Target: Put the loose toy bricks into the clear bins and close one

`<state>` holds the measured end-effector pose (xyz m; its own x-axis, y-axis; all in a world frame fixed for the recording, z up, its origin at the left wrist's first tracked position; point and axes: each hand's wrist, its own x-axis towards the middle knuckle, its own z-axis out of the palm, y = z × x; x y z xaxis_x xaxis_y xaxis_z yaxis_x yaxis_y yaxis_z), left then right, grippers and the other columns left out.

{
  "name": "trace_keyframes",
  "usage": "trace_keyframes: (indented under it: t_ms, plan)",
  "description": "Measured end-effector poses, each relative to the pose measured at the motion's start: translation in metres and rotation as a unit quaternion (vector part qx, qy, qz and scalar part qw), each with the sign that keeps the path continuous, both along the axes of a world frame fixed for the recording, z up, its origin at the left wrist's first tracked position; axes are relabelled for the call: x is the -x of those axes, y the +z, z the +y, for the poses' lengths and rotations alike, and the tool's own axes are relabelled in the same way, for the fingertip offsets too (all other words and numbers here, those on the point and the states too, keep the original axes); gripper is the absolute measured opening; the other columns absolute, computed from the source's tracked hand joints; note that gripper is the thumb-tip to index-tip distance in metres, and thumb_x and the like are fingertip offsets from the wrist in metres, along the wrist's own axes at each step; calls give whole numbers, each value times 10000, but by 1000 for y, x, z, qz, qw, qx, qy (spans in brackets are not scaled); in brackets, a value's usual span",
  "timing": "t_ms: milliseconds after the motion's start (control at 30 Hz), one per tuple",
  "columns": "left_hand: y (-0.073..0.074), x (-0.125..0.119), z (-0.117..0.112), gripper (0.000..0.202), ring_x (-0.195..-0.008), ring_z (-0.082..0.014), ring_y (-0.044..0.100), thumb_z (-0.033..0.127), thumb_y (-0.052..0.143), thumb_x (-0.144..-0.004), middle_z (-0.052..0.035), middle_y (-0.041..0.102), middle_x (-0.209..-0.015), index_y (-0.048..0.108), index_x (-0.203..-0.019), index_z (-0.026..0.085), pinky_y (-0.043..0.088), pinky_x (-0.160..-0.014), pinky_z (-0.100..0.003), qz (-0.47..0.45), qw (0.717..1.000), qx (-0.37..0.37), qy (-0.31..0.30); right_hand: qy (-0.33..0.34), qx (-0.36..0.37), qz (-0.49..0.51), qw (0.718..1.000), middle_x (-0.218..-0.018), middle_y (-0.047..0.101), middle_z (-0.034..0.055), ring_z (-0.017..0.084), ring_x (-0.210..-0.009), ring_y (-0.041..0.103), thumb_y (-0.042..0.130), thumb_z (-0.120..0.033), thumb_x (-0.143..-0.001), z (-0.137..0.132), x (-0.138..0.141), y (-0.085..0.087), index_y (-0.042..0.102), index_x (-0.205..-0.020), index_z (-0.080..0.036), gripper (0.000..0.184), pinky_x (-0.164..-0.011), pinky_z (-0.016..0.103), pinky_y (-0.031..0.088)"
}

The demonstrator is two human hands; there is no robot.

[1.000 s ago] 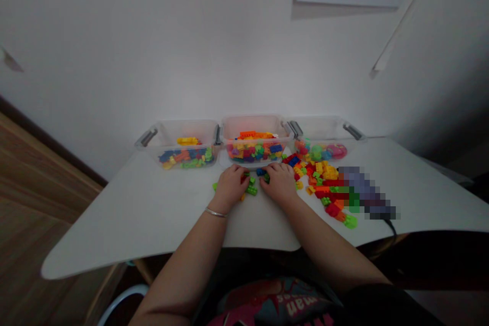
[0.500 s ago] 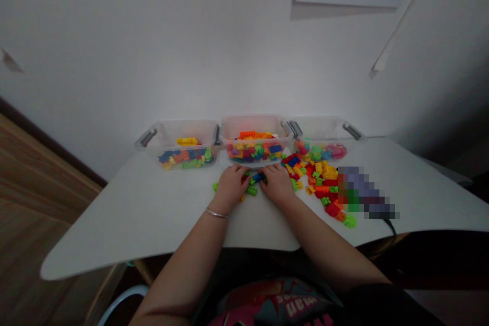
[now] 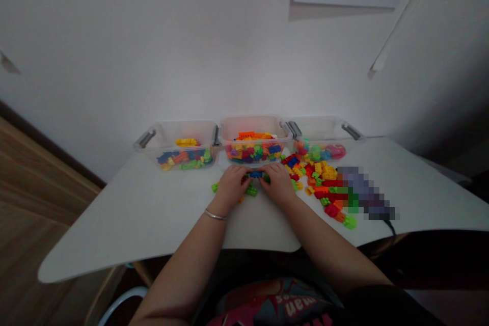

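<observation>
Bringing both hands together at the middle of a white table (image 3: 153, 214), a person holds a small blue brick (image 3: 256, 174) between their fingertips. The left hand (image 3: 231, 183) is curled nearly closed, thumb and fingers at the brick's left end; the right hand (image 3: 277, 183), equally curled, pinches its right end. A second ago the brick was over by the right fingertips, with a gap between the hands; the right hand has since shifted left while the left hand has hardly moved. The work on this piece now appears two-handed. Whether the brick is joined to the bits of green beside the fingers is too small to tell. Just nearer lies a loose green brick (image 3: 251, 191). To the right, a scattered pile of mixed bricks (image 3: 321, 169) spreads over the table, unchanged, with a pixelated object (image 3: 362, 191) at its right. Along the far wall stand a left bin (image 3: 164, 133), a middle bin (image 3: 254, 123) and a right bin (image 3: 321, 127), all clear plastic, each holding colourful pieces.
</observation>
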<state>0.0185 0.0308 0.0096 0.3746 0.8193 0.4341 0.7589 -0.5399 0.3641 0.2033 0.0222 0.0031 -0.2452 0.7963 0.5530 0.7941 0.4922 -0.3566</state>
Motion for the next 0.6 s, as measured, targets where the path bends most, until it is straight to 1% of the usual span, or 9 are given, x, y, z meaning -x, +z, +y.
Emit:
trace_keyframes:
  t_ms: [133,233,367,433,533,600]
  plan:
    - [1,0,-1,202,-1008,-207,575,195,609,-842,-56,664,-1020,632,-1043,188,462,-929,-353,-39,999,-1,-14,26,-31,32,999,-1018,697,71,248,-1027,593,598,-191,-815,0,-2,0,682,-994,-229,202,-961,412,431]
    - [4,1,-2,196,-986,-193,587,198,618,-827,-52,653,-1000,628,-1023,192,476,-913,-340,-57,998,-6,-33,46,-44,57,996,-1025,696,77,246,-1041,595,583,-202,-822,1,-2,-2,673,-1017,-227,216,-966,422,442]
    - [9,3,-3,180,-945,-197,598,195,637,-794,-57,655,-957,631,-974,183,493,-886,-345,-66,997,-20,-28,38,-33,95,994,-1062,685,100,254,-1047,601,597,-230,-814,4,-2,-6,630,-1118,-205,307,-956,426,461]
    - [10,7,-3,185,-931,-192,604,192,634,-787,-56,658,-949,626,-971,183,500,-876,-343,-85,996,-31,-28,38,-23,98,994,-1065,684,100,256,-1038,606,608,-235,-808,6,-3,-7,620,-1136,-204,330,-946,430,469]
    - [9,13,-1,182,-846,-166,611,212,615,-797,-40,653,-907,620,-978,191,520,-801,-315,-154,986,-66,-25,50,-25,93,994,-1040,691,100,254,-1008,611,617,-219,-807,9,-4,-10,643,-1083,-195,278,-923,428,477]
    - [10,16,1,185,-777,-142,605,248,605,-809,-32,644,-910,617,-987,198,525,-731,-285,-229,969,-93,-8,56,-27,88,994,-1008,699,90,250,-986,611,615,-211,-814,10,-4,-12,665,-1026,-200,219,-915,425,476]
